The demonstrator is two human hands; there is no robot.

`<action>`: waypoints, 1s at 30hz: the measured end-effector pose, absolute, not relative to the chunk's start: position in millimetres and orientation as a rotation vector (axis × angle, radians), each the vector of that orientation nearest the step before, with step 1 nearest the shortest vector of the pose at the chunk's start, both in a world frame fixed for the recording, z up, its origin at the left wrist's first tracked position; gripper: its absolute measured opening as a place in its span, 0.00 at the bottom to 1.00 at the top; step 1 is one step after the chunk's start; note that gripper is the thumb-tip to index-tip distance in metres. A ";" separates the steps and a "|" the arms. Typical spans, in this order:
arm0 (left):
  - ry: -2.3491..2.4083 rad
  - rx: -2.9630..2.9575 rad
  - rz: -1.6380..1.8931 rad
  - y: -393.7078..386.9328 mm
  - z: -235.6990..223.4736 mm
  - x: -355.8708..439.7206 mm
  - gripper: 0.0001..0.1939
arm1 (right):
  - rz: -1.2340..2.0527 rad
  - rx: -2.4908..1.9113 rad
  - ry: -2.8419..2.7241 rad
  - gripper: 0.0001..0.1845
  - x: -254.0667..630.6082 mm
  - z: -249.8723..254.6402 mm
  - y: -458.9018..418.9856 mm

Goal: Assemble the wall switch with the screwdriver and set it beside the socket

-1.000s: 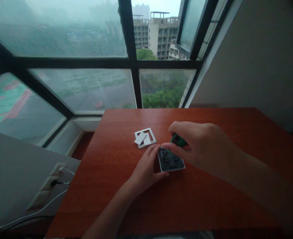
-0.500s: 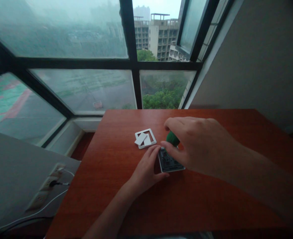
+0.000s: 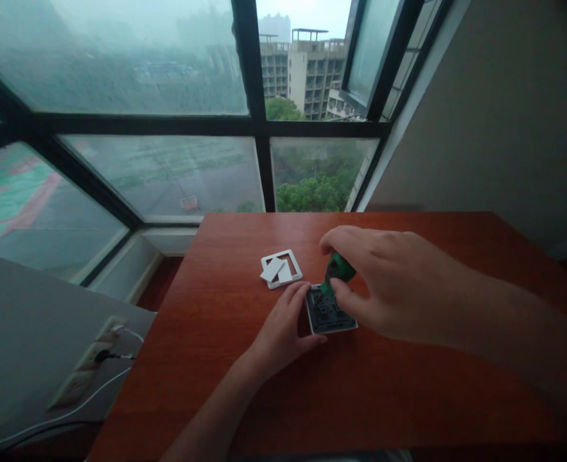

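A square wall switch (image 3: 329,316) with a dark inner face and pale rim lies flat on the table. My left hand (image 3: 287,321) steadies it from the left, fingertips on its far left corner and thumb along the near edge. Over its far part, my right hand (image 3: 384,279) grips a green-and-black screwdriver (image 3: 337,269) with a thick, short handle, tilted to the right. Where the screwdriver's tip ends is hard to make out against the switch. Just left of the switch, a white cover frame (image 3: 294,262) has two small white plates (image 3: 273,268) resting on it.
The reddish-brown wooden table (image 3: 408,385) reaches to dark-framed windows (image 3: 259,167) behind it. Left of the table, a low wall carries sockets (image 3: 90,356) with plugs and hanging cables (image 3: 83,401). A grey wall (image 3: 495,128) rises on the right.
My right hand has moved slightly right, and the screwdriver has tipped so that more of its side and the switch's face show. My left hand and the white parts stay put.
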State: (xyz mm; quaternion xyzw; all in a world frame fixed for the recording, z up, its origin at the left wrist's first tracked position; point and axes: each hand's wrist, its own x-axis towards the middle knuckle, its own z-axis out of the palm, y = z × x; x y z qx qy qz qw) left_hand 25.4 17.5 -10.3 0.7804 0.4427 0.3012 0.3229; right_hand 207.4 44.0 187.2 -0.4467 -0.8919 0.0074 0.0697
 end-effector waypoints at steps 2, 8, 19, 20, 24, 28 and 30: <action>1.165 2.045 0.795 17.4 -10.1 25.5 0.49 | 0.070 -1.271 -2.696 0.11 208.0 185.5 46.4; 1.174 2.058 0.796 16.6 -10.8 25.2 0.50 | -0.173 -1.494 -2.641 0.18 205.7 181.4 55.4; 1.176 2.077 0.784 17.4 -11.3 24.6 0.49 | -0.295 -1.441 -2.634 0.17 198.4 183.4 47.0; 1.172 2.073 0.784 17.6 -11.4 24.5 0.49 | -0.279 -1.444 -2.624 0.16 197.6 184.2 45.8; 1.146 2.055 0.801 18.5 -9.9 25.1 0.49 | -0.047 -1.321 -2.674 0.10 195.3 188.1 41.7; 1.184 2.053 0.751 18.2 -6.7 25.6 0.47 | -0.239 -1.476 -2.619 0.11 192.4 186.7 43.1; 1.196 2.057 0.748 17.8 -6.2 25.6 0.47 | -0.292 -1.524 -2.589 0.14 192.9 186.1 44.0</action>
